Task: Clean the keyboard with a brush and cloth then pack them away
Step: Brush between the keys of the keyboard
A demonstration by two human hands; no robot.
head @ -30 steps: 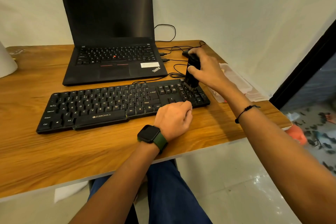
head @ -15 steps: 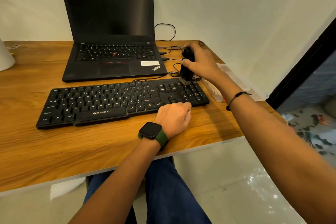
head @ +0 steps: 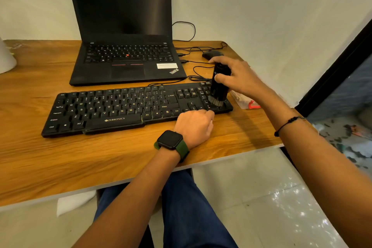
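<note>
A black keyboard [head: 124,108] lies across the wooden desk [head: 60,157]. My right hand [head: 239,76] grips a black brush [head: 219,86] held upright, its grey bristles down on the number pad at the keyboard's right end. My left hand [head: 196,125], with a dark watch on a green strap at the wrist, rests at the keyboard's front edge near the arrow keys, fingers curled under; whether it holds the keyboard's edge is hidden. No cloth is clearly visible.
An open black laptop [head: 124,32] stands behind the keyboard. A black mouse [head: 211,54] and cables lie behind my right hand. A clear plastic box with a red clip [head: 245,100] sits near the desk's right edge. A white object [head: 6,58] is far left.
The brush came back from the far edge of the number pad down toward its near rows. My left hand has stayed in place at the keyboard's front.
</note>
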